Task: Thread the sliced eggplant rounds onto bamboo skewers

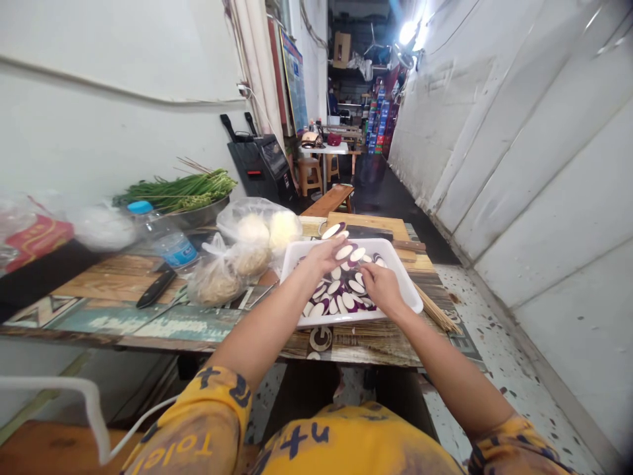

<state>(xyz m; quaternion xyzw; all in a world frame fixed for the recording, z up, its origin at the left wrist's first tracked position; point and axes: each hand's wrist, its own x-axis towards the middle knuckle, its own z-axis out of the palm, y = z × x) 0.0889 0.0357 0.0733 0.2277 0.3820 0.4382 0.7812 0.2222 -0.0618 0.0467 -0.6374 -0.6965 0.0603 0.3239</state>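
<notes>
Left hand (pixel 324 256): grip pinching fanned eggplant slices (pixel 349 253) above white tray (pixel 406 285).
Right hand (pixel 380 285): fingers hidden beneath its back; grip cannot be told.
Bags (pixel 247 254): contents blurred.

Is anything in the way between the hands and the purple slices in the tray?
Nothing visible. The left hand holds a few slices above the tray, and the right hand rests on the slices inside it. The bags lie outside it.
</notes>
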